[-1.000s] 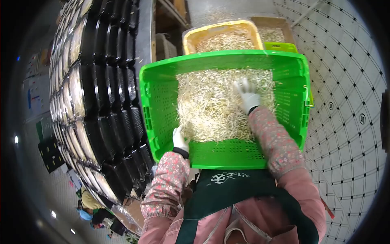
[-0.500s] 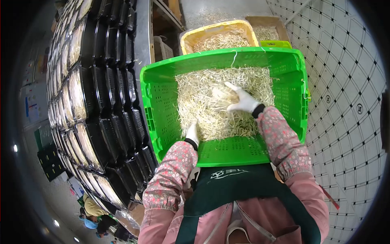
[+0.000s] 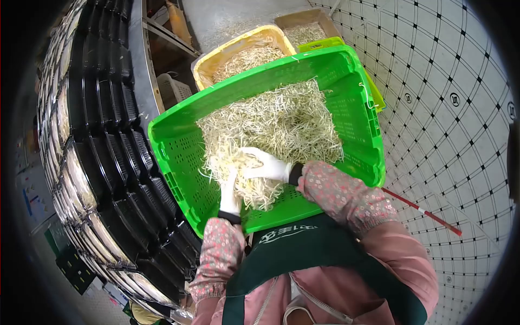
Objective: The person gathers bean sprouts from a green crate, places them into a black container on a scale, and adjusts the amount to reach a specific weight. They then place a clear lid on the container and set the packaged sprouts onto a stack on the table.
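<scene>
A large green plastic basket [image 3: 173,116] with pierced walls holds a thick heap of pale, thin, sprout-like stalks [image 3: 276,122]. Both my hands wear white gloves. At the near left of the heap, my left hand [image 3: 231,194] presses its fingers against a loose clump of the stalks [image 3: 260,192]. Facing it from the right, my right hand [image 3: 266,167] curls its fingers over the same clump, so the bunch is gathered between the two. Stalk ends hang below my right hand. Some fingertips are buried in the clump.
On the left rise stacked black trays [image 3: 122,203], many holding pale bundles. Beyond the basket stand a yellow tub [image 3: 238,43] and a cardboard box [image 3: 303,27] of similar stalks. A white crate [image 3: 176,89] sits by the metal frame. Patterned floor [image 3: 422,108] lies right.
My right hand has moved from the heap's middle toward my left hand, and both now hold a clump at the near left. The view has turned, tilting the basket.
</scene>
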A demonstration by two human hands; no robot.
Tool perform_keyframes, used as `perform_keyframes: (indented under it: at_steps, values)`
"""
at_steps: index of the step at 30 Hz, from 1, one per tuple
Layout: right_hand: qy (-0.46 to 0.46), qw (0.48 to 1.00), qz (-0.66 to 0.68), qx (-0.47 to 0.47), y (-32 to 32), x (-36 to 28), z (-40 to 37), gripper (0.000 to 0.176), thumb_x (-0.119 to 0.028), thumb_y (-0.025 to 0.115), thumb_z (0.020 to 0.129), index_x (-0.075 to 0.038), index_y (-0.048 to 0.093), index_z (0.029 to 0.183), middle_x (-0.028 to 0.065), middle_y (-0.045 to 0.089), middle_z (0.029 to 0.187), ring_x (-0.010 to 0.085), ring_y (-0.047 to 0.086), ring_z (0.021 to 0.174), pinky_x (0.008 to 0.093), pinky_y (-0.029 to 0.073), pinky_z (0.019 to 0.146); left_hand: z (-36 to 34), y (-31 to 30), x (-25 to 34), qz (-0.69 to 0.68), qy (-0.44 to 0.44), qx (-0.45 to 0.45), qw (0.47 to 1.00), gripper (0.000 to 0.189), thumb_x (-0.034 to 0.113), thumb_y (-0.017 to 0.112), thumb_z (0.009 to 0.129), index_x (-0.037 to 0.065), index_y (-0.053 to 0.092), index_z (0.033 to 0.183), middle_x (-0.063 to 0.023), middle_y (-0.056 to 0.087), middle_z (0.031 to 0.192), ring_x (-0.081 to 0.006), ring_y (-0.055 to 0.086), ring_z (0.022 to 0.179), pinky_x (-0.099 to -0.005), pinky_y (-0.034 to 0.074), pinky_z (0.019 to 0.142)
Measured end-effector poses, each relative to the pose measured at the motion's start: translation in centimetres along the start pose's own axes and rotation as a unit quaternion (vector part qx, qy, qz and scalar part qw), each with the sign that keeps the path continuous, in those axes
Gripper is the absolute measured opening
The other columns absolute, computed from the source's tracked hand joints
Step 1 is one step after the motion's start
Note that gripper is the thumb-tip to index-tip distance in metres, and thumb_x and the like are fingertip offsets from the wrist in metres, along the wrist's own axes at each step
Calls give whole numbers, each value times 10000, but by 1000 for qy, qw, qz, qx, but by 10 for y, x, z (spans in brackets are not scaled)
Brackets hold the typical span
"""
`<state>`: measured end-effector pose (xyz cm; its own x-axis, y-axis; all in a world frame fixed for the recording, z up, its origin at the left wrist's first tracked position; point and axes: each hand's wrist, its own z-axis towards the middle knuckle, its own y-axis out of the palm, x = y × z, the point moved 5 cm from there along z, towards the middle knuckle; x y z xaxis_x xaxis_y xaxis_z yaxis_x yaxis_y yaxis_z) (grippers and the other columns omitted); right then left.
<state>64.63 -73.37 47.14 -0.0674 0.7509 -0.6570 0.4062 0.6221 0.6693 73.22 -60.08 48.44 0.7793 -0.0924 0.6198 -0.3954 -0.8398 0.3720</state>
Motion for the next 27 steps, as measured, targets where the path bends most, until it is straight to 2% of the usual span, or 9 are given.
perform_keyframes:
  at_steps: [3, 5, 7, 10, 11, 12, 15, 21, 27]
  values:
    - [-96, 986, -126, -60, 6, 5, 0, 670, -29, 682, 876, -9, 351, 1459, 103, 494, 1416, 155, 485, 1268, 345, 413, 1064, 27, -17, 4, -22, -68, -47, 996, 440, 78, 651, 899, -30, 529, 1308, -135, 615, 1256, -226, 618, 1110, -374, 528, 937]
    - [-11, 990, -105, -98, -1, -9, -8, 806, -91, 763, 815, -59, 330, 1494, 116, 444, 1481, 190, 420, 1345, 357, 346, 1121, 23, -18, 15, 28, -94, -67, 993, 402, 71, 655, 890, -38, 564, 1266, -136, 648, 1196, -228, 656, 1027, -370, 546, 911]
    - [-39, 915, -388, -103, -46, -23, -10, 791, -191, 776, 792, -86, 389, 1474, 119, 432, 1499, 239, 421, 1359, 378, 322, 1141, 51, -50, 12, 106, -81, -49, 990, 375, 65, 689, 857, -49, 608, 1205, -135, 680, 1117, -221, 678, 948, -348, 552, 865]
    - [-21, 764, -610, 209, -147, -84, -24, 709, -329, 789, 747, -98, 529, 1365, 160, 549, 1357, 329, 463, 1296, 436, 352, 1103, 65, -79, 1, 190, -113, -22, 975, 359, 129, 677, 872, -41, 622, 1183, -118, 692, 1085, -212, 676, 956, -331, 550, 834]
    - [-66, 666, -688, 282, -184, -86, -32, 869, -389, 808, 722, -132, 415, 1453, 186, 465, 1437, 366, 430, 1321, 443, 339, 1114, 70, -83, -5, 195, -100, -14, 976, 386, 132, 697, 857, -39, 612, 1192, -105, 694, 1077, -210, 680, 930, -335, 548, 839]
    - [85, 622, -681, 376, -203, -82, -44, 1062, -437, 835, 682, -171, 251, 1528, 224, 338, 1516, 402, 396, 1342, 448, 324, 1126, 80, -96, -16, 219, -75, 21, 973, 412, 119, 709, 845, -38, 600, 1210, -104, 688, 1092, -209, 671, 947, -335, 535, 861]
    - [259, 659, -623, 332, -220, -46, -53, 1087, -434, 843, 673, -164, 234, 1532, 244, 320, 1521, 411, 420, 1326, 453, 364, 1104, 89, -104, -33, 234, -18, 68, 970, 499, 53, 727, 812, 0, 563, 1280, -95, 650, 1191, -206, 610, 1064, -337, 465, 941]
    - [-39, 928, -278, 245, -204, -88, -46, 629, -151, 820, 722, -34, 572, 1287, 94, 663, 1152, 177, 605, 1075, 304, 479, 941, 79, -109, -25, 184, -46, 39, 981, 449, 38, 716, 814, 12, 591, 1244, -87, 675, 1131, -201, 635, 999, -338, 490, 893]
    - [38, 872, -439, 214, -205, -37, -38, 634, -240, 800, 747, -71, 555, 1307, 159, 559, 1310, 293, 525, 1205, 397, 396, 1062, 70, -103, -19, 183, -35, 31, 982, 395, -26, 682, 820, -7, 594, 1205, -71, 695, 1022, -176, 651, 891, -308, 522, 793]
